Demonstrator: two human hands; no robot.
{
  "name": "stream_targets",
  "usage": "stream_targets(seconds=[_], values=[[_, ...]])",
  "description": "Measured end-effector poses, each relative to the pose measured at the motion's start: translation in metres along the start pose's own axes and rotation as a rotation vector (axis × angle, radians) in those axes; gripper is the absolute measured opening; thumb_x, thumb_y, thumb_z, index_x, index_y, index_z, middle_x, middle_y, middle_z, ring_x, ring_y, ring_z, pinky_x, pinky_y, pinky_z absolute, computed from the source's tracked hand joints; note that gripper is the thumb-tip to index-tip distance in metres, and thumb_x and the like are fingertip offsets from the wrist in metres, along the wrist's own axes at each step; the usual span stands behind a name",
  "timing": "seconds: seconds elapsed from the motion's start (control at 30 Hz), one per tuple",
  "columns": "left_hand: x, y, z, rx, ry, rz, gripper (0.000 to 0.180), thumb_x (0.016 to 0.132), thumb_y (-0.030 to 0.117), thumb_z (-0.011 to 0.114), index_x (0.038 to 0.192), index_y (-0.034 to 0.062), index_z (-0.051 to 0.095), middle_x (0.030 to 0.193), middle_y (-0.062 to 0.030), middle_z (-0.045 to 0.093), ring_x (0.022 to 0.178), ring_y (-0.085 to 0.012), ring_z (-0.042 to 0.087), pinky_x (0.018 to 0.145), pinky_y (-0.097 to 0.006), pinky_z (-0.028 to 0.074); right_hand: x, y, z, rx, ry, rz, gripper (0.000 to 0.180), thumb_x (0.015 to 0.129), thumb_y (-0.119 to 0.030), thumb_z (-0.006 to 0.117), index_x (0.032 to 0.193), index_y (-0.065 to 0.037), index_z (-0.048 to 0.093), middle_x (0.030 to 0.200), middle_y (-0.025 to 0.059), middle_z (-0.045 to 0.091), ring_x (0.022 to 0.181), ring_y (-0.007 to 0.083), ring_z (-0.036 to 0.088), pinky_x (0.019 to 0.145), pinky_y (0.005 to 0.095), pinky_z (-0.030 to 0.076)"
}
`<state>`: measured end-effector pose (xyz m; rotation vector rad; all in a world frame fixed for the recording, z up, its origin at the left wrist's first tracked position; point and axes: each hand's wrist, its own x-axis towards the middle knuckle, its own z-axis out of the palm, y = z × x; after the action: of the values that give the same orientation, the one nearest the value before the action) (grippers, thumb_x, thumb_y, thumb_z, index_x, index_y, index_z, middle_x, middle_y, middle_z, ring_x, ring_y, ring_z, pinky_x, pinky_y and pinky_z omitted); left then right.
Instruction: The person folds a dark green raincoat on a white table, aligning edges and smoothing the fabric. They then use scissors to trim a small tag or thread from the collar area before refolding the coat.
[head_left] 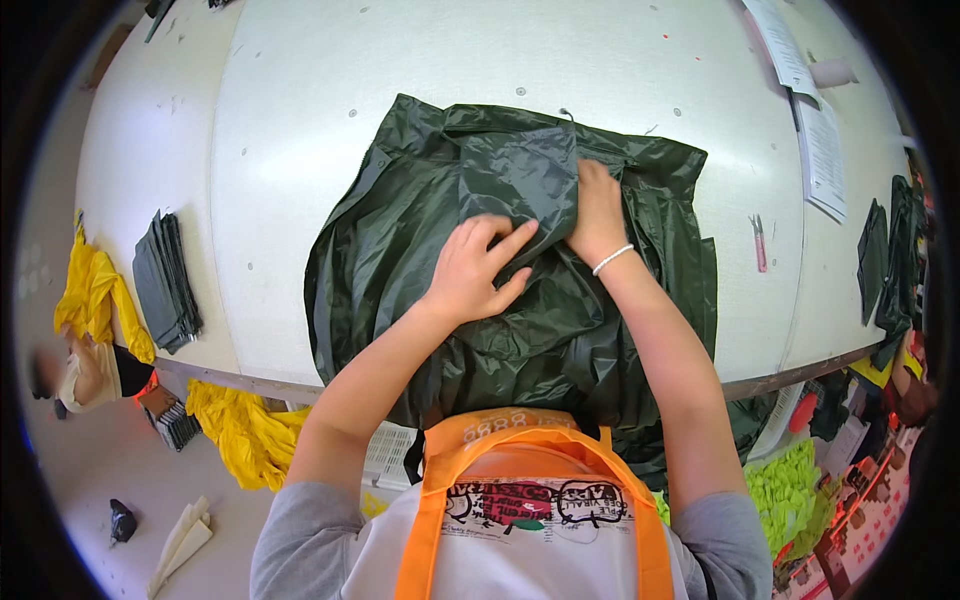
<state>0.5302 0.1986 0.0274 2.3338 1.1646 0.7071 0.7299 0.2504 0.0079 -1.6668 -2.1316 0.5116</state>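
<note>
A shiny dark green garment (385, 260) of thin fabric lies rumpled on the white table, its near part hanging over the front edge towards me. Near its top middle lies a loose rectangular flap or pouch (520, 165) of the same cloth. My left hand (478, 268) rests on the garment at the flap's lower left, thumb and forefinger spread apart. At the flap's right edge, my right hand (598, 215) has its fingers bent into the cloth and appears to grip it. The flap hides its thumb. A white bracelet circles that wrist.
Small pink-handled snippers (759, 245) lie right of the garment. Printed sheets (818, 150) are at the far right, and a dark folded stack (167, 285) sits on the left. Yellow cloth (245, 435) hangs below the table's front edge; lime-green cloth (785, 495) is lower right.
</note>
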Motion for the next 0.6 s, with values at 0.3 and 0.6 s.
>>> stream_targets(seconds=[0.3, 0.6], values=[[0.033, -0.017, 0.030, 0.041, -0.226, 0.066, 0.056, 0.090, 0.022, 0.054, 0.142, 0.0081, 0.037, 0.148, -0.0107, 0.034, 0.136, -0.0299, 0.032, 0.111, -0.046, 0.025, -0.041, 0.032, 0.002, 0.039, -0.267, -0.326, 0.029, 0.079, -0.012, 0.062, 0.108, -0.004, 0.064, 0.118, 0.0139, 0.060, 0.120, 0.0288, 0.049, 0.112, 0.0453, 0.027], [0.020, -0.042, 0.053, 0.210, -0.322, 0.171, 0.061, 0.090, 0.037, 0.052, 0.144, 0.0155, 0.035, 0.151, -0.0092, 0.029, 0.140, -0.0277, 0.026, 0.113, -0.047, 0.020, 0.001, 0.034, -0.006, -0.015, 0.109, -0.166, 0.032, 0.074, 0.005, 0.056, 0.102, -0.007, 0.061, 0.114, 0.0085, 0.057, 0.101, 0.0272, 0.056, 0.083, 0.0355, 0.051]])
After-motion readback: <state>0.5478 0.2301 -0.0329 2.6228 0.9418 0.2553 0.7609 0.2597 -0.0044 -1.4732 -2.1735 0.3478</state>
